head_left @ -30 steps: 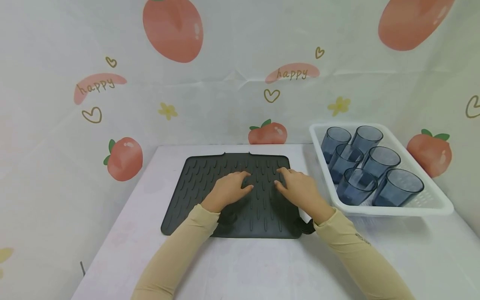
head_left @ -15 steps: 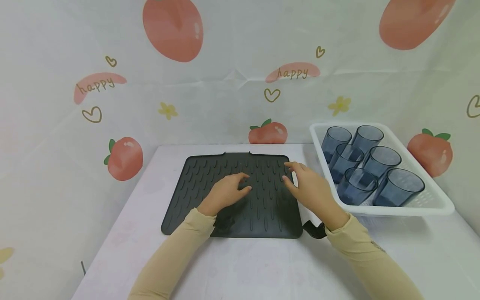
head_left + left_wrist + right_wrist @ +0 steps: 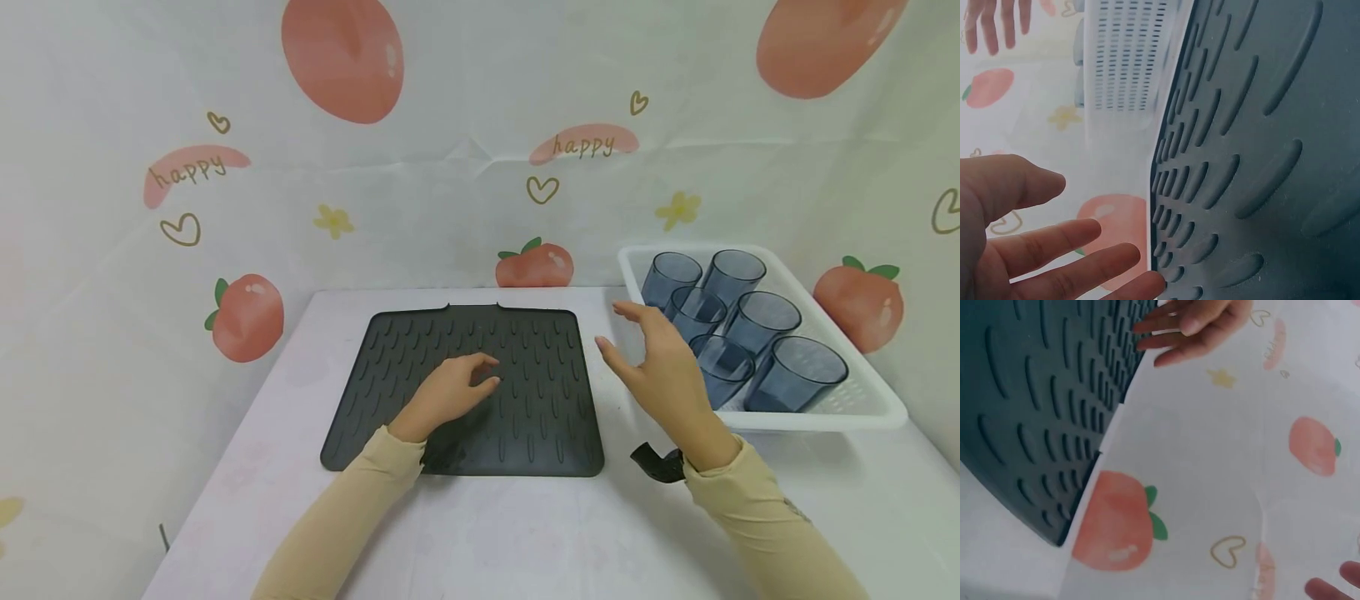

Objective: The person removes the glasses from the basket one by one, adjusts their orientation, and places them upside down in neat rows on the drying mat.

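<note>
My left hand (image 3: 448, 393) hovers over the middle of a dark ribbed drying mat (image 3: 525, 417), fingers loosely bent and holding nothing. In the left wrist view its thumb and fingers (image 3: 1072, 262) are spread apart. To the right of the mat, my right hand (image 3: 663, 371) is held up with thumb and fingers spread, nothing between them. It overlaps the left side of a white perforated basket (image 3: 825, 423) in the head view. Several blue-tinted tumblers stand in the basket, among them a front right tumbler (image 3: 798, 375); the hand partly hides those on the left.
The mat and basket share a white-covered table (image 3: 510, 533). Close behind the table hangs a white backdrop (image 3: 435, 208) printed with fruit and hearts. A black strap (image 3: 660, 463) hangs below the right wrist.
My right hand has moved right, from over the mat to the basket's left side, and its fingers have spread wider. The left hand has shifted only slightly toward me.
</note>
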